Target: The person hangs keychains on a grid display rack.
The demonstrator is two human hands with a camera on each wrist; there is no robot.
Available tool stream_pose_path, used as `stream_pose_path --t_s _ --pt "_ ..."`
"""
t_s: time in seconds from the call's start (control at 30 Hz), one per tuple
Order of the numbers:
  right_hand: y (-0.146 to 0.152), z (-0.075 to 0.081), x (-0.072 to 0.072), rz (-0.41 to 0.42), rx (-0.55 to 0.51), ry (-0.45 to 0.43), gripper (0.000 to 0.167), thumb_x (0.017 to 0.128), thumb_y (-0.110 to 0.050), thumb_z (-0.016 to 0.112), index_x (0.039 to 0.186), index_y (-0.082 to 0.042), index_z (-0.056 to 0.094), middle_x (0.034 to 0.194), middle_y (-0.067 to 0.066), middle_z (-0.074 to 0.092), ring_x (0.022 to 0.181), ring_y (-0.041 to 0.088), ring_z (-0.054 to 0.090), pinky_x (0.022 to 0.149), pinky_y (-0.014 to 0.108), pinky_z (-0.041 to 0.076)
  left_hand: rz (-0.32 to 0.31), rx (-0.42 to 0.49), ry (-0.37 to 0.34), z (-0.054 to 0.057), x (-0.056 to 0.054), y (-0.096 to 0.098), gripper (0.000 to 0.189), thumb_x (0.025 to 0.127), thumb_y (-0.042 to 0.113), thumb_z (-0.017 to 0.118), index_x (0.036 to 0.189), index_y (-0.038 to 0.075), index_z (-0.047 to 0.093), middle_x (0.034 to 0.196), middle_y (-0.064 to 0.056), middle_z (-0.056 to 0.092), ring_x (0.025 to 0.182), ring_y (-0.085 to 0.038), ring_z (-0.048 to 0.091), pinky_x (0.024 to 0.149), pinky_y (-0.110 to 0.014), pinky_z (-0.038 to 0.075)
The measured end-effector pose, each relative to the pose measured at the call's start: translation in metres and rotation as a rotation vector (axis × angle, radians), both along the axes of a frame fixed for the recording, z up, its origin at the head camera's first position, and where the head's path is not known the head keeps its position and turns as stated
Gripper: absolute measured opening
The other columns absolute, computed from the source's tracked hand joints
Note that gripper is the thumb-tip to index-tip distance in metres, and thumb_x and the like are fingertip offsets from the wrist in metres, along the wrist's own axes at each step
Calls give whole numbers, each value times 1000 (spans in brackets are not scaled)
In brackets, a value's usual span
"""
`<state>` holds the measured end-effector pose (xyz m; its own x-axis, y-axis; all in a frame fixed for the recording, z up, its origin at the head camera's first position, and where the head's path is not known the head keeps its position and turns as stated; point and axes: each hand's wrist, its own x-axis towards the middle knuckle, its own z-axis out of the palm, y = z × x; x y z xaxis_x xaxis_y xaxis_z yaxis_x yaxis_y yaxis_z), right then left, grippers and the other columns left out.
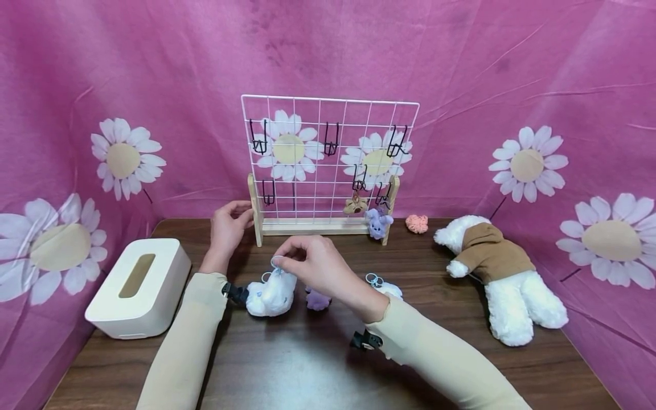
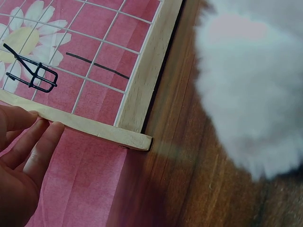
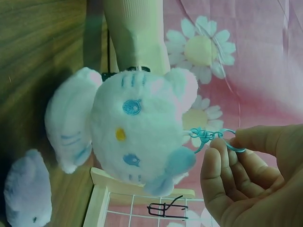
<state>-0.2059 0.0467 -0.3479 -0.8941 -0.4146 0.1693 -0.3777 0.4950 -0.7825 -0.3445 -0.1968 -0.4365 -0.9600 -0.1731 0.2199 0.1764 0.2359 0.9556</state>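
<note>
My right hand [image 1: 320,265] pinches the blue key ring [image 3: 235,142] of a white plush cat keychain [image 3: 142,106], which has blue eyes, a yellow nose and a blue bow. The cat hangs below the fingers, close over another white plush keychain [image 3: 68,123] on the table. At the rack's left end, my left hand [image 1: 230,228] rests its fingertips against the outer edge of the wooden post [image 2: 85,122]. The white wire grid rack [image 1: 330,95] carries several black hooks [image 1: 331,147]. A brown plush [image 1: 355,205] and a lilac plush [image 1: 378,223] hang at its lower right.
A purple plush [image 1: 318,300] lies near my right wrist, and a white plush with a blue ring [image 1: 392,290] is partly behind it. A white tissue box [image 1: 169,267] stands left. To the right are a coral heart-shaped piece [image 1: 417,224] and a white plush animal in brown clothing [image 1: 504,256].
</note>
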Motion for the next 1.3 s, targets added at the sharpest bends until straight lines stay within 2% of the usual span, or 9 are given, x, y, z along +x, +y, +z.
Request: stream_pose_path --t_s 0.13,0.43,0.63,0.8,1.07,1.3 --pt "-1 3 -9 -5 -16 -18 8 107 -26 78 104 -23 85 97 -8 80 88 7 67 75 22 59 3 -10 -3 1 -1 -1 28 108 5 73 134 -7 76 126 -33 76 90 -1 73 94 -35 73" --pt "-4 3 -31 -30 -43 -21 8 106 -23 80 107 -17 85 99 -1 81 87 9 68 72 21 59 2 -33 4 1 -3 -1 28 108 6 73 134 -6 76 127 -33 77 89 1 72 85 -17 71" --pt "-8 -2 -47 -56 -54 25 8 104 -22 82 105 -15 84 97 1 81 86 9 68 71 20 58 -1 -5 17 1 -5 0 27 108 2 72 132 -8 76 125 -35 77 87 2 71 83 -18 71" --pt "-10 -2 -59 -85 -83 12 8 104 -21 81 106 -14 84 93 2 82 84 10 70 69 20 58 -5 3 15 0 -3 2 28 108 0 71 133 -10 75 126 -36 76 88 0 72 86 -21 72" --pt "-16 -7 -77 -82 -92 24 10 105 -19 80 108 -11 85 91 4 81 81 10 68 67 19 56 25 -31 8 1 0 1 26 108 3 72 132 -7 77 124 -33 77 86 2 70 85 -22 73" --pt "-22 -15 -92 -76 -74 22 12 106 -21 79 111 -12 85 94 4 83 83 10 71 69 19 58 33 -67 4 0 0 -1 26 108 5 73 132 -4 78 124 -32 79 84 2 69 79 -15 71"
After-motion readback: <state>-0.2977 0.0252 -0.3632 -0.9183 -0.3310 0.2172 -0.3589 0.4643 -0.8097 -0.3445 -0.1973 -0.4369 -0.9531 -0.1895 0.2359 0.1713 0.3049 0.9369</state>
